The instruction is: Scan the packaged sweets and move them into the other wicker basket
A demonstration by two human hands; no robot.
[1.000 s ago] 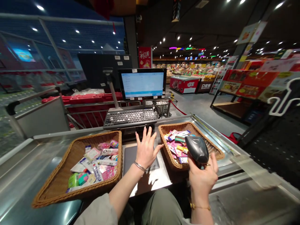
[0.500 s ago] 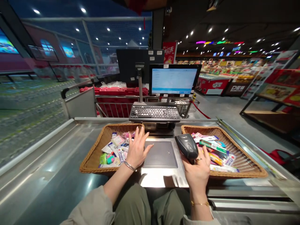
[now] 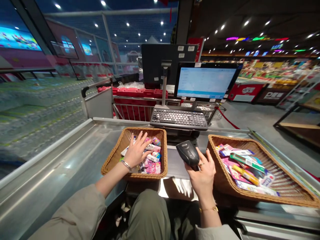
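My left hand (image 3: 136, 152) is spread over the left wicker basket (image 3: 163, 156), fingers apart, above a heap of small packaged goods (image 3: 152, 166). Nothing shows in its grip; whether the fingertips touch the packets I cannot tell. A black handheld barcode scanner (image 3: 188, 153) is held in my right hand (image 3: 203, 173), its head pointing toward the left basket. Most of the scanner's handle is hidden by the hand. To the right stands another wicker basket (image 3: 237, 136) with several packets, among them a green box (image 3: 247, 162) and a yellow-orange tube (image 3: 245, 175).
Behind the metal counter (image 3: 62, 160) are a black keyboard (image 3: 178, 117) and a lit monitor (image 3: 206, 83). A second screen (image 3: 160, 75) faces away. A shopping cart (image 3: 135, 110) stands beyond the counter, and a shelf rack (image 3: 300, 123) at the right.
My left hand has moved left from the basket's right edge to over its contents. The scanner has swung left, away from the right basket. The view has turned left.
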